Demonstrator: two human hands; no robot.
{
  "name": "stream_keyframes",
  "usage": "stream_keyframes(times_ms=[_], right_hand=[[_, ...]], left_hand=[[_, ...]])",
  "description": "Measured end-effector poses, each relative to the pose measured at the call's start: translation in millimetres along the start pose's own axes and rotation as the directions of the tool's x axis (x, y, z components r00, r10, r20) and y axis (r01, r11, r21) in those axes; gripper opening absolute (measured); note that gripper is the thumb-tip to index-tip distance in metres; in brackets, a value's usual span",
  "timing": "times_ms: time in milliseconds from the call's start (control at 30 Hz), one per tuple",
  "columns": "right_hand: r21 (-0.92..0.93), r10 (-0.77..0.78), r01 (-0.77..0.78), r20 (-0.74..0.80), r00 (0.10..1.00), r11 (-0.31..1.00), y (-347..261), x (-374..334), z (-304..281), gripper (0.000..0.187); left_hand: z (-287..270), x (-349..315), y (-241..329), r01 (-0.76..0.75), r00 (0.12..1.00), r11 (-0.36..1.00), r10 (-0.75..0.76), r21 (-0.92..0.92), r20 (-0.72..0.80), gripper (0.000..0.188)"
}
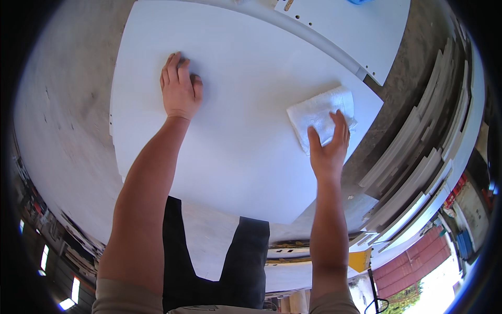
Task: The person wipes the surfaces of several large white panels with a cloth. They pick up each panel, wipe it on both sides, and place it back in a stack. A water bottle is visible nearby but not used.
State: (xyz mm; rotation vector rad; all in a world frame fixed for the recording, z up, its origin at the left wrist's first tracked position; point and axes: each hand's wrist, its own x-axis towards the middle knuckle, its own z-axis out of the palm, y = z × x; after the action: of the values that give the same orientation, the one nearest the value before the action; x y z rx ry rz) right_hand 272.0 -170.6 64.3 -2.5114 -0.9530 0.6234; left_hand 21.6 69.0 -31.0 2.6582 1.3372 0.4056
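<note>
A large white panel [235, 115] lies flat in front of me. My left hand [180, 89] is at its far left part, palm down, with the fingers loosely bent and apart and nothing visible in them. A folded white cloth [319, 107] lies on the panel's right side. Over the cloth's near edge is my right hand [330, 149], its thumb and fingers spread apart. Whether those fingertips touch the cloth I cannot tell.
Another white panel [345, 31] with small drilled holes lies beyond the first, with a bit of blue material [360, 1] at its far edge. Stacked long boards [418, 131] stand along the right. A yellow piece [360, 260] shows at the lower right.
</note>
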Motion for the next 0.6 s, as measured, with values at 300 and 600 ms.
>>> stream_keyframes(times_ms=[300,600], right_hand=[[-0.143,0.120,-0.201,-0.438,0.891,0.969,-16,66,123,0.074],[-0.131,-0.283,0.258,-0.247,0.927,0.957,-106,118,137,0.075]], left_hand=[[-1,-2,2,-0.012,1.000,0.999,0.013,-0.035,0.024,0.042],[4,-3,-9,-0.099,0.994,0.994,0.096,-0.048,-0.056,0.041]])
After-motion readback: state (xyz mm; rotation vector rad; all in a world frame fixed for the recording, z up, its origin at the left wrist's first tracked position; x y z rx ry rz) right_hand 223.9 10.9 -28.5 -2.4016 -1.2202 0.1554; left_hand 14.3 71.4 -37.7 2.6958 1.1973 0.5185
